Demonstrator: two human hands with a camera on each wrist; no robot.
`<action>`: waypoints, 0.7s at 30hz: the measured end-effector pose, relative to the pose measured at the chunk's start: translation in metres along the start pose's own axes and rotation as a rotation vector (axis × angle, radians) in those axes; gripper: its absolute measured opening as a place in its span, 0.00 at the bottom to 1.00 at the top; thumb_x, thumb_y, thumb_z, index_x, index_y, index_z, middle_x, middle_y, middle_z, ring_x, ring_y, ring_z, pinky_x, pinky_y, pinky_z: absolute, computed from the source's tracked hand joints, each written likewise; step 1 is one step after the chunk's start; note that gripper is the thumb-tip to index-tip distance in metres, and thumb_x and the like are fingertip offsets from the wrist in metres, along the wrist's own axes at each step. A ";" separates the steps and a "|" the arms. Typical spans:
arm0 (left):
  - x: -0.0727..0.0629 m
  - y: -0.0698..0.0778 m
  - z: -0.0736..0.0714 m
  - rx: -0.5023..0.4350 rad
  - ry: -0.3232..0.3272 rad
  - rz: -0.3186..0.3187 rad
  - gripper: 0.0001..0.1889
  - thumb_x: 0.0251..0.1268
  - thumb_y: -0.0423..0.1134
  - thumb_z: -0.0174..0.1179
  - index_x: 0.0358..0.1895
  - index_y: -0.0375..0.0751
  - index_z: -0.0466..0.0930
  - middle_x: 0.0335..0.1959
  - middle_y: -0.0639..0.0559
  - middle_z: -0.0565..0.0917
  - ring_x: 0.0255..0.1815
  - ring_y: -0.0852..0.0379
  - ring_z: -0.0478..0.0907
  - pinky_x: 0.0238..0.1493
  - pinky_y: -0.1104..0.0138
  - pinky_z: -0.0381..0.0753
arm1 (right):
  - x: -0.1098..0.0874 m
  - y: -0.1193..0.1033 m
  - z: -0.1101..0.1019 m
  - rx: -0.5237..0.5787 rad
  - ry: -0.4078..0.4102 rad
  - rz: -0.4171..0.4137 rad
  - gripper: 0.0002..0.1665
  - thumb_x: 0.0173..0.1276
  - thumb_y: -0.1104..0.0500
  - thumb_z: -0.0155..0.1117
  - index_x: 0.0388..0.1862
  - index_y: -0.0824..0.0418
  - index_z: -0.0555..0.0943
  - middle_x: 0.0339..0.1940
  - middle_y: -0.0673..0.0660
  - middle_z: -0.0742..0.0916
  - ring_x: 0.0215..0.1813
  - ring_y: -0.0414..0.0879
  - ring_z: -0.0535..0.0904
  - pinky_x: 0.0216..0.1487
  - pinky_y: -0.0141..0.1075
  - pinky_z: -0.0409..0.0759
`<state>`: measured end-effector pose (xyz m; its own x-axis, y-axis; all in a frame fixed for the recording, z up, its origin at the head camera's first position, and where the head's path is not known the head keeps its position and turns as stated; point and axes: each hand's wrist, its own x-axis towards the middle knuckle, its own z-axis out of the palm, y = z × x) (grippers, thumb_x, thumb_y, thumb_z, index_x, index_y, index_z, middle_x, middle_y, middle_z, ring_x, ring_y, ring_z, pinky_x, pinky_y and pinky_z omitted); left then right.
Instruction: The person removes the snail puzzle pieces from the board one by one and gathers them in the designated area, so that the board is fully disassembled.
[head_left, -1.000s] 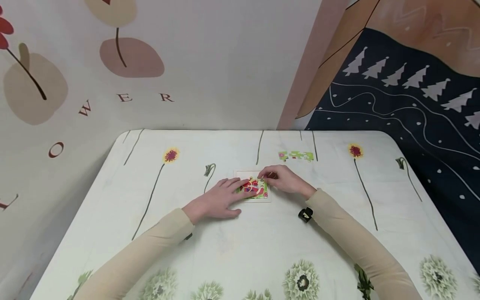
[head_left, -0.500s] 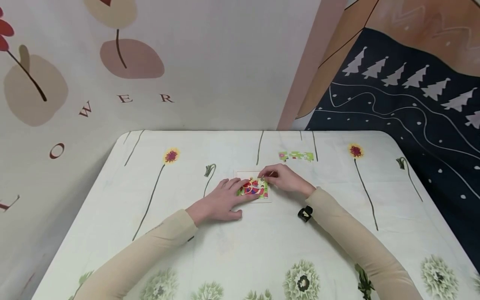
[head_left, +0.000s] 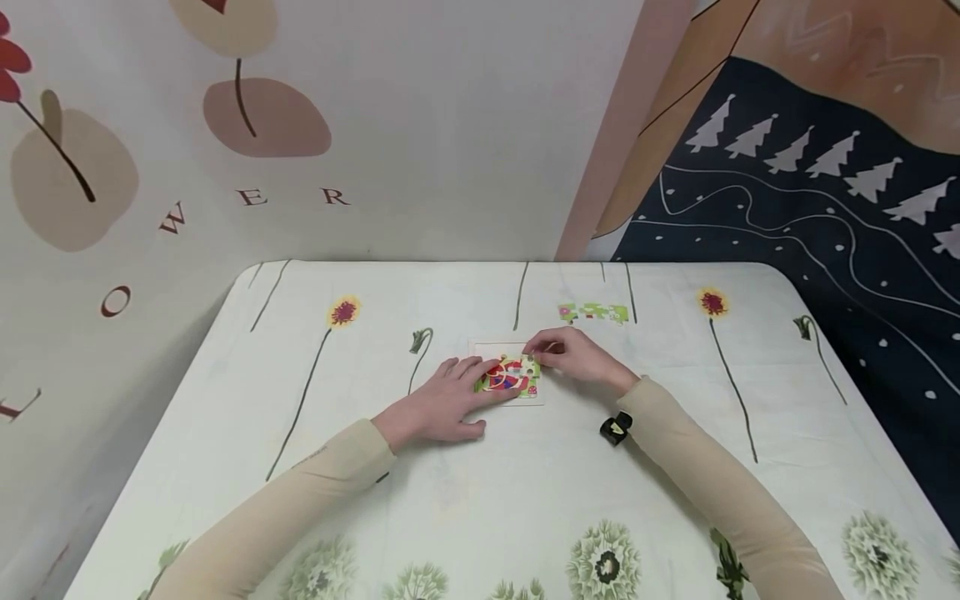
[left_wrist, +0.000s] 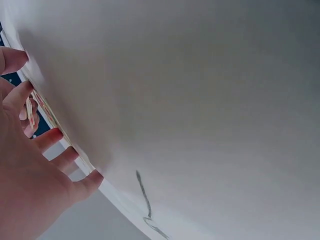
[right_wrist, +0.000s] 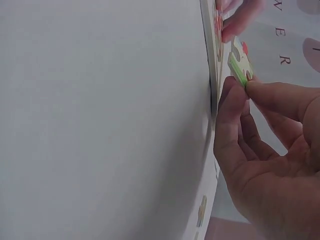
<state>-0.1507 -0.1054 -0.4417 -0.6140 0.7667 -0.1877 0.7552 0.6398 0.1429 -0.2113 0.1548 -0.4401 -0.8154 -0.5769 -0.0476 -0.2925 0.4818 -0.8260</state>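
Observation:
A small jigsaw puzzle with a red, green and yellow picture (head_left: pixel 504 377) lies in a pale, thin-rimmed board (head_left: pixel 491 348) mid-table. My left hand (head_left: pixel 446 406) reaches in from the left, its fingers spread and resting on the puzzle, hiding its left part. Between thumb and fingertips, my right hand (head_left: pixel 573 353) pinches a puzzle piece (right_wrist: pixel 242 64) with a green edge and a red spot. That piece is tilted and raised over the board's right side in the right wrist view.
Several loose green puzzle pieces (head_left: pixel 592 312) lie beyond the board, to the right. The table (head_left: pixel 480 500) has a white cloth printed with flowers. A printed curtain (head_left: pixel 450 167) hangs behind its far edge. A small black device (head_left: pixel 615 428) hangs at the right cuff.
My right hand has shifted slightly right with the pinched puzzle piece, which now shows more clearly at the puzzle's upper right. The left hand moved a little right, then stayed on the puzzle.

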 end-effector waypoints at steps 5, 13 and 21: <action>-0.001 0.001 -0.001 -0.005 0.002 0.002 0.32 0.68 0.54 0.49 0.75 0.69 0.54 0.76 0.43 0.50 0.74 0.38 0.48 0.68 0.42 0.50 | -0.011 -0.010 -0.008 0.002 0.021 0.000 0.11 0.69 0.70 0.58 0.47 0.67 0.84 0.42 0.59 0.86 0.43 0.49 0.80 0.50 0.42 0.77; -0.001 0.001 -0.001 -0.017 -0.001 0.003 0.32 0.69 0.56 0.49 0.75 0.69 0.53 0.76 0.43 0.50 0.74 0.39 0.48 0.68 0.42 0.49 | -0.027 -0.023 -0.019 0.028 0.046 0.033 0.11 0.68 0.73 0.57 0.47 0.75 0.81 0.43 0.67 0.84 0.44 0.57 0.79 0.48 0.41 0.77; -0.002 0.000 -0.002 -0.022 0.006 0.010 0.32 0.70 0.56 0.49 0.76 0.69 0.52 0.76 0.43 0.49 0.74 0.38 0.48 0.68 0.42 0.49 | -0.027 0.014 -0.024 0.015 0.094 0.033 0.11 0.68 0.69 0.59 0.47 0.68 0.83 0.44 0.60 0.85 0.43 0.50 0.79 0.48 0.38 0.77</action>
<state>-0.1497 -0.1071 -0.4397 -0.6080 0.7731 -0.1808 0.7558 0.6333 0.1661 -0.2053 0.1932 -0.4363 -0.8683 -0.4955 -0.0228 -0.2574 0.4893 -0.8333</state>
